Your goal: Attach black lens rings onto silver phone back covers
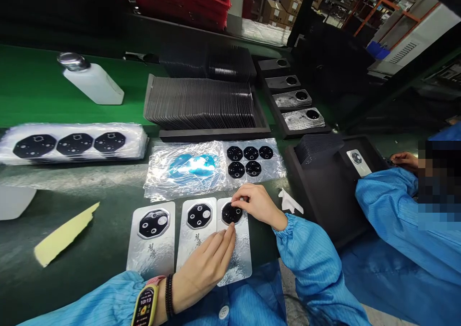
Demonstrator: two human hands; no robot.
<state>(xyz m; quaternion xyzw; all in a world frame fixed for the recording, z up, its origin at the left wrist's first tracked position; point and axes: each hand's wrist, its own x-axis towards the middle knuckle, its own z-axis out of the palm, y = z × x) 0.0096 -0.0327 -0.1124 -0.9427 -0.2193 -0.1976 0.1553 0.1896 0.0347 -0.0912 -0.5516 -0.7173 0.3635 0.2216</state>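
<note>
Three silver phone back panels lie in a row on the dark table in front of me: a left panel (139, 255), a middle panel (183, 254) and a right panel (242, 263). Black octagonal camera pieces with rings sit near the tops of the left two. On the right panel lies a black octagonal piece (230, 212). My right hand (257, 202) pinches at its upper edge with thumb and forefinger. Stretched across the middle and right panels, my left hand (209, 263) has its fingertips at the piece's lower edge; its thumb is hidden.
Beyond the panels lie a clear film sheet (257, 178) with several black octagons and a bagged stack (137, 146). A black rack (201, 100), white bottle (95, 82), panel tray (288, 133) and torn yellow paper (65, 235) surround them. A co-worker's blue sleeve (392, 196) is at right.
</note>
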